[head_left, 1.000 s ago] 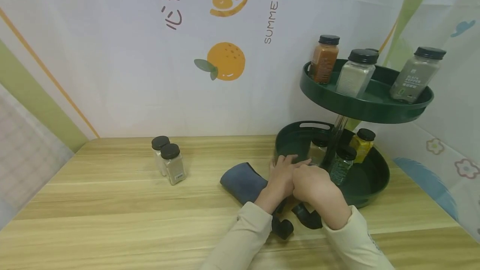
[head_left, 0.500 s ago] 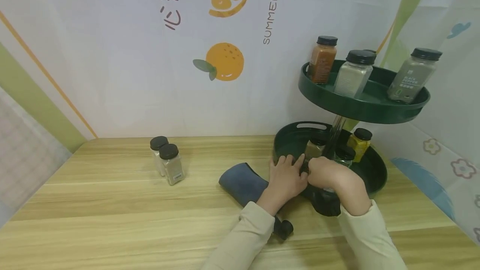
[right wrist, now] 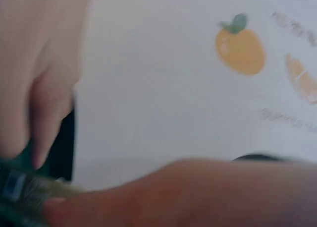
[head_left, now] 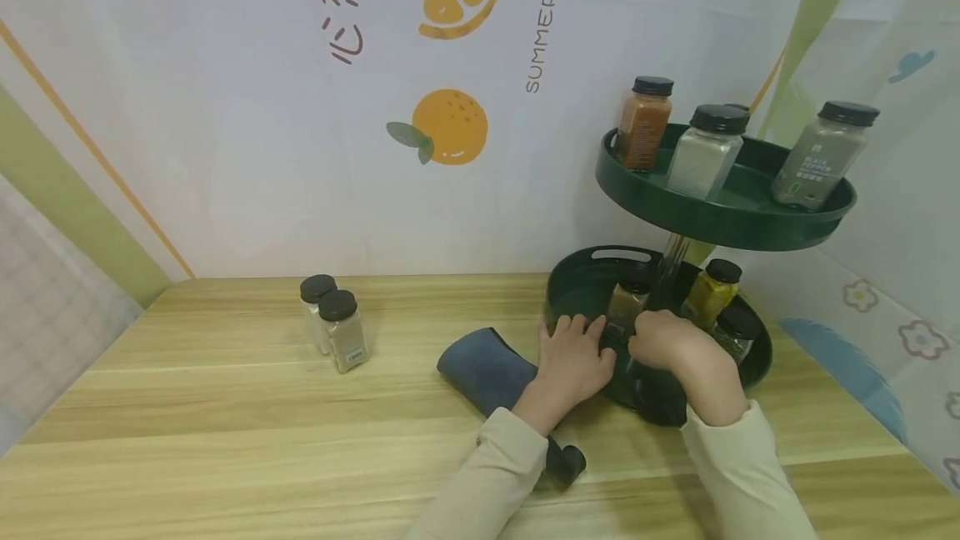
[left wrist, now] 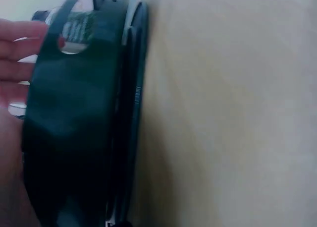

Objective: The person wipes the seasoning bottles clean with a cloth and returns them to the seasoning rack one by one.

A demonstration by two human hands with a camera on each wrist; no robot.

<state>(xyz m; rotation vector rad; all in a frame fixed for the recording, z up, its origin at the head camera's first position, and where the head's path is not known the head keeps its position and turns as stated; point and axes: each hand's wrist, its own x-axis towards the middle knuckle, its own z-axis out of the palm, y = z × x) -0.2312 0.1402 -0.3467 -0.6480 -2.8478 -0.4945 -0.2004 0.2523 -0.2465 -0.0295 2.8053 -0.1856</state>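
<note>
My left hand (head_left: 572, 357) rests on the near-left wall of a dark green round tray (head_left: 581, 273), fingers reaching over the rim. In the left wrist view its fingers (left wrist: 20, 53) lie flat behind the tray wall, beside a cut-out handle showing a glass jar (left wrist: 78, 28). My right hand (head_left: 675, 352) is down inside this lower tray, in front of the central post. A brown spice jar (head_left: 627, 307) stands left of the post; a green-herb jar (head_left: 737, 332) is right of the hand. In the blurred right wrist view, thumb and fingers flank a jar (right wrist: 25, 187); I cannot tell if they grip it.
Low over the right hand is the upper tray (head_left: 750, 227), bearing a red-brown spice jar (head_left: 643, 127), a pale one (head_left: 705, 157) and a black pepper jar (head_left: 823, 161). A yellow jar (head_left: 712, 294) sits below. Two pale jars (head_left: 347, 340) stand on the left of the table.
My right hand has moved right, away from the left hand and deeper into the lower tray. The green-herb jar has shifted right. The left hand stays at the rim, its fingers now spread.
</note>
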